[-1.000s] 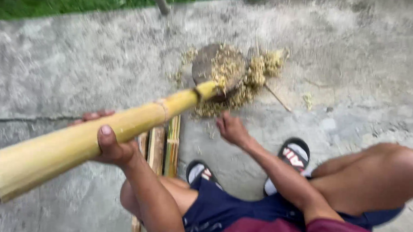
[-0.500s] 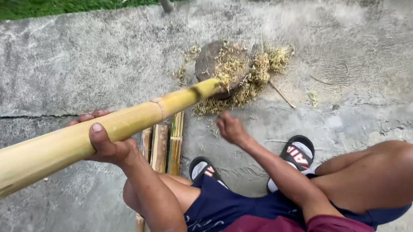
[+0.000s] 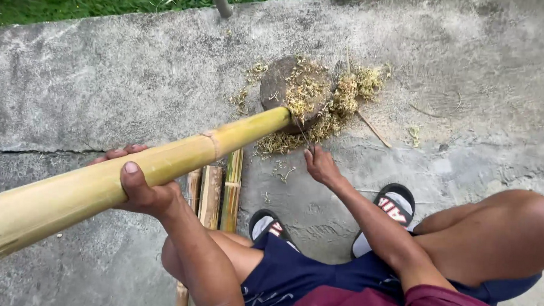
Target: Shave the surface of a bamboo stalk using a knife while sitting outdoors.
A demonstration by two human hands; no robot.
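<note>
Head view, left hand [image 3: 139, 189] grip wrapped around bamboo pole [image 3: 133, 169], right hand [image 3: 321, 165] pinching thin blade by pole's far end

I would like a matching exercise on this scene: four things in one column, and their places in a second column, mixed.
Things:
1. left hand
2. right hand
3. bamboo pole
4. split bamboo strips

Places:
A. far end rests on the round block
B. on the concrete under the pole
C. wrapped around the pole
D. on the ground near the shavings

Pairs: 1-C, 2-D, 3-A, 4-B
</note>
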